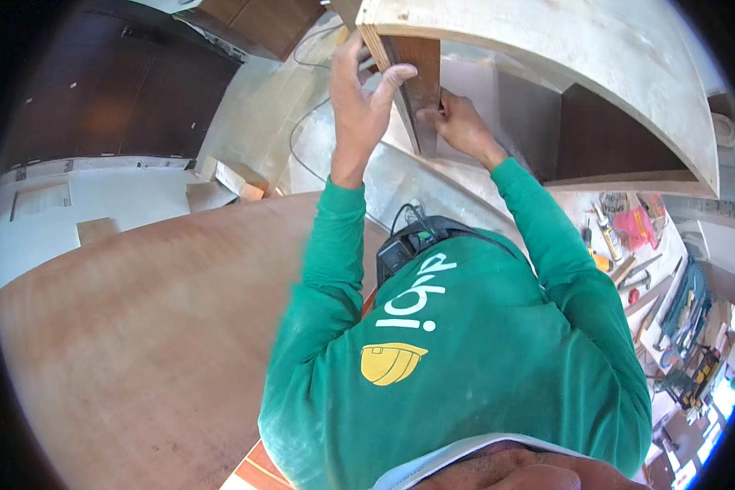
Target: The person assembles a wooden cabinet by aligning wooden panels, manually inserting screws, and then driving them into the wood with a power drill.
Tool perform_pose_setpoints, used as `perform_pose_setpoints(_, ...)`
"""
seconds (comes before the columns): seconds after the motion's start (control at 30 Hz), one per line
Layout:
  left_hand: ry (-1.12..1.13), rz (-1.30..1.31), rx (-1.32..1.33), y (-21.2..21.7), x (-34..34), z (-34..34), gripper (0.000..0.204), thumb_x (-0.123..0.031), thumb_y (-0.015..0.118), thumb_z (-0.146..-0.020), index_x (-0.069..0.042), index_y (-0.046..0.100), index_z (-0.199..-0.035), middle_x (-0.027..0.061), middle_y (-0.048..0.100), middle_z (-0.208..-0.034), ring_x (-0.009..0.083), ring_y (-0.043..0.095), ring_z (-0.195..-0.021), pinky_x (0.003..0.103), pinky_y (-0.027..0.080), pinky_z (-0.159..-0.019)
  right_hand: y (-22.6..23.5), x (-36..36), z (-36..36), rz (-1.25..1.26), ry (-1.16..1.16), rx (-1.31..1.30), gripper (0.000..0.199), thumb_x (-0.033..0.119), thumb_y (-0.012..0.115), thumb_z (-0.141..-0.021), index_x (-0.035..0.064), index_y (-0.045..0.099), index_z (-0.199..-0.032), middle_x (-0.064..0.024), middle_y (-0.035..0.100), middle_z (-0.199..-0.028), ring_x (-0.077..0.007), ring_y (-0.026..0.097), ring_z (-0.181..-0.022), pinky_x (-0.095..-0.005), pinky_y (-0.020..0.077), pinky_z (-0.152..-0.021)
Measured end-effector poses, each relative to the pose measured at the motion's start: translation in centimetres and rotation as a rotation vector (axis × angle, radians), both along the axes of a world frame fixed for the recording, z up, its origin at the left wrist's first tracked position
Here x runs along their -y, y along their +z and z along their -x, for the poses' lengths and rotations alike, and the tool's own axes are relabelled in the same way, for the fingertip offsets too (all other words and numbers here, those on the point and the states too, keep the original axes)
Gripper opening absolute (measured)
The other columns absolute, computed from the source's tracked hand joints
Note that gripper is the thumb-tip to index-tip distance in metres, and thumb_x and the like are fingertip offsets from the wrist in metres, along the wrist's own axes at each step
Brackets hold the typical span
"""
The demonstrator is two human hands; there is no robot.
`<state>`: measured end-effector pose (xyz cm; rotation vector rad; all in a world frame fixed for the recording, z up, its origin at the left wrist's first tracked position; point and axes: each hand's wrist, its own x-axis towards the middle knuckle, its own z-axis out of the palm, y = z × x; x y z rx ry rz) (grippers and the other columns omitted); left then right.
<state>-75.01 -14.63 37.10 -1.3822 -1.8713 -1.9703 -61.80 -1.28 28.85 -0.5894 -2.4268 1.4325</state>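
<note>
A pale, curved-fronted wooden cabinet [539, 23] stands at the top, with brown panels inside. My left hand [359, 118] is raised at its left plywood edge, thumb and fingers spread on either side of that edge. How firmly it touches the wood I cannot tell. Lower and to the right, inside the cabinet opening, my right hand [463, 129] has its fingers curled at the edge of an upright brown panel [420, 77]. Its fingertips are partly hidden there. Both arms wear green sleeves.
A large brown board [155, 327] spans the lower left. Wood offcuts [229, 178] lie beyond it, near dark cabinet doors [98, 90]. On the right, a worktop holds a hammer [635, 280], a sealant tube [608, 233] and a pink plastic bag [635, 229]. A dark cable [294, 143] trails behind my left hand.
</note>
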Motion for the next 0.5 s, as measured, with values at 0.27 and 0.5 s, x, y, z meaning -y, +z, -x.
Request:
perform_pose_setpoints(0.27,0.023,0.024,0.034,0.3,0.3,-0.7,0.072,-0.023,0.088,-0.086,-0.004,0.054,-0.146,0.0141,0.059,-0.129,0.0260,0.065,-0.117,0.038,0.060,-0.093,-1.2,-0.4,0.5,0.029,0.058,0.041,0.044,0.018,0.073,-0.098,-0.0017,0.060,-0.135,-0.0188,0.075,-0.117,-0.0264,0.072,-0.102,-0.0396,0.0549,-0.091)
perform_pose_setpoints(0.5,-0.011,0.037,0.076,-0.1,-0.1,-0.8,0.083,-0.028,0.092,-0.080,0.000,0.051,-0.147,0.0157,0.057,-0.133,0.0274,0.061,-0.123,0.040,0.056,-0.100,-1.6,-0.2,0.6,-0.052,0.030,-0.082,0.044,0.035,0.073,-0.096,-0.0041,0.067,-0.116,-0.0293,0.072,-0.106,-0.0459,0.069,-0.102,-0.0492,0.0527,-0.089)
